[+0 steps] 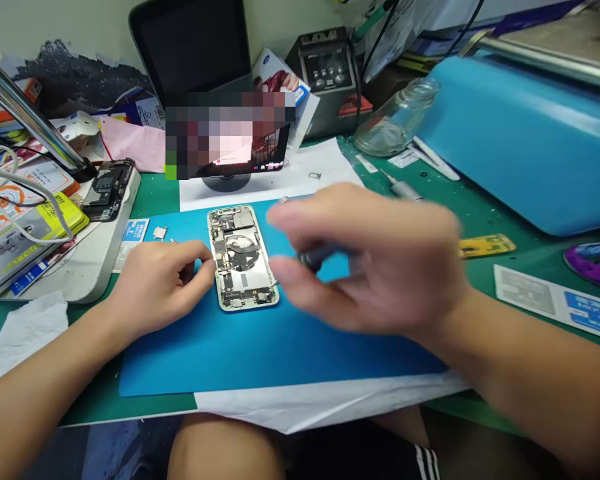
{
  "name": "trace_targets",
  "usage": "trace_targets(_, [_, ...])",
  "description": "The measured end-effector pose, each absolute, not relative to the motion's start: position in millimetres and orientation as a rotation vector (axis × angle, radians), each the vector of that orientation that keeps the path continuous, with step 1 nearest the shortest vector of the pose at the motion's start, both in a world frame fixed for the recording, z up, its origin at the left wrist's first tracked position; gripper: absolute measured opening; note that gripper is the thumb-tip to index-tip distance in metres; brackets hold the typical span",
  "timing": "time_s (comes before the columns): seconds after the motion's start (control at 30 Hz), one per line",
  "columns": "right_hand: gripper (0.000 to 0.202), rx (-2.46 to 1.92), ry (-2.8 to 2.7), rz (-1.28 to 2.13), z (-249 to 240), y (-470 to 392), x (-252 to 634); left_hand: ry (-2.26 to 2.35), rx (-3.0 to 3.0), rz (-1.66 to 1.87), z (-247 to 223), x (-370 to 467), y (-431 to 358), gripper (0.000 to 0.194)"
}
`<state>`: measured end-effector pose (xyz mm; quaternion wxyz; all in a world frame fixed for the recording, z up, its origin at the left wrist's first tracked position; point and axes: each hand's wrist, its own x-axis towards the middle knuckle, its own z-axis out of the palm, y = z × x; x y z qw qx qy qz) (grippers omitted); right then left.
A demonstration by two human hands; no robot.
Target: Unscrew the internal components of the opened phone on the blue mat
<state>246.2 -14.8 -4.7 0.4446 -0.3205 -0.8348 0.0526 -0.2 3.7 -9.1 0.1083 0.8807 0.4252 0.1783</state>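
Observation:
An opened smartphone (245, 270) lies on the blue mat (280, 353) with its inner parts, circuit board and round coil area showing. My left hand (163, 283) is closed at the phone's left edge, thumb and index finger pinching against the frame. To the right of the phone, my right hand (375, 260) is raised above the mat and smeared by motion. A dark, slim tool handle (317, 255) sticks out from its curled fingers; the rest of the tool is hidden. Thumb and index finger of that hand stand apart.
Small metal parts (161, 233) lie left of the phone. A tablet on a stand (227, 181), a glass jar (395, 120) and a black device (325, 80) stand behind. A blue roll-like object (520, 140) sits at right. Boxes (25, 227) crowd the left.

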Motion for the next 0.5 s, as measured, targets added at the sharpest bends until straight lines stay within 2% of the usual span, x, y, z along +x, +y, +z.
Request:
trace_targets(0.07, [0.027, -0.899, -2.08, 0.07, 0.9, -1.0, 246.0, 1.243, 2.59, 0.529, -10.0, -1.1, 4.1, 0.026])
trace_targets(0.17, [0.039, -1.313, -2.235, 0.137, -4.3, 18.3, 248.7, 1.246, 2.577, 0.535, -10.6, -1.6, 4.2, 0.025])
trace_targets(0.27, [0.038, -1.623, -2.387, 0.217, -13.6, 29.3, 251.6, 1.239, 2.575, 0.549, -10.9, -2.0, 3.8, 0.025])
trace_targets(0.5, [0.031, -1.743, -2.501, 0.226, -14.2, 31.3, 251.7, 1.227, 2.578, 0.518, -12.6, -2.6, 2.8, 0.027])
